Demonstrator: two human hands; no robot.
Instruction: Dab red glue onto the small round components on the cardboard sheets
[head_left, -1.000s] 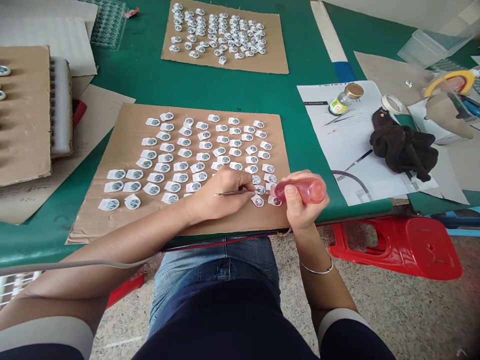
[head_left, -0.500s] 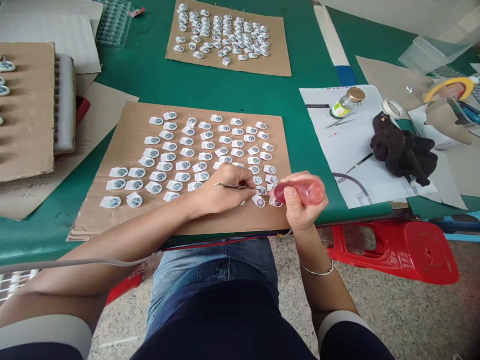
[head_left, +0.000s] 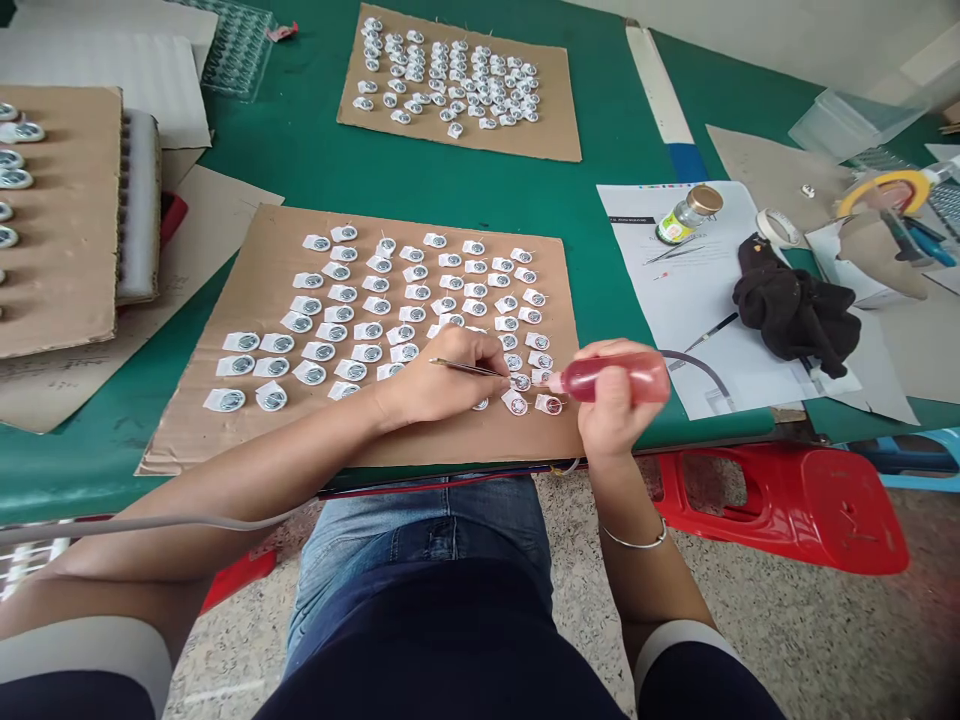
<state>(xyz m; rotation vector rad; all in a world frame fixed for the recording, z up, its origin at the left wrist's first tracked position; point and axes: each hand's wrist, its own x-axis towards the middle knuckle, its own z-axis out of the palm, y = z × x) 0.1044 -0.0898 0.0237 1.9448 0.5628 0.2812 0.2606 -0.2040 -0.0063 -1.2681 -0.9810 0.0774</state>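
Right hand point(head_left: 611, 418), gripping red bottle point(head_left: 634, 376), has shifted rightward, baring more of a disc point(head_left: 553, 405); left hand point(head_left: 439, 388) pinches thin tool point(head_left: 461, 367)

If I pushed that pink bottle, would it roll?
Lying down, the pink bottle would probably roll, since its sides look round. Darker red near its nozzle suggests liquid inside, which might slosh.

white bands point(head_left: 97, 645) edge the navy sleeves point(head_left: 701, 685).
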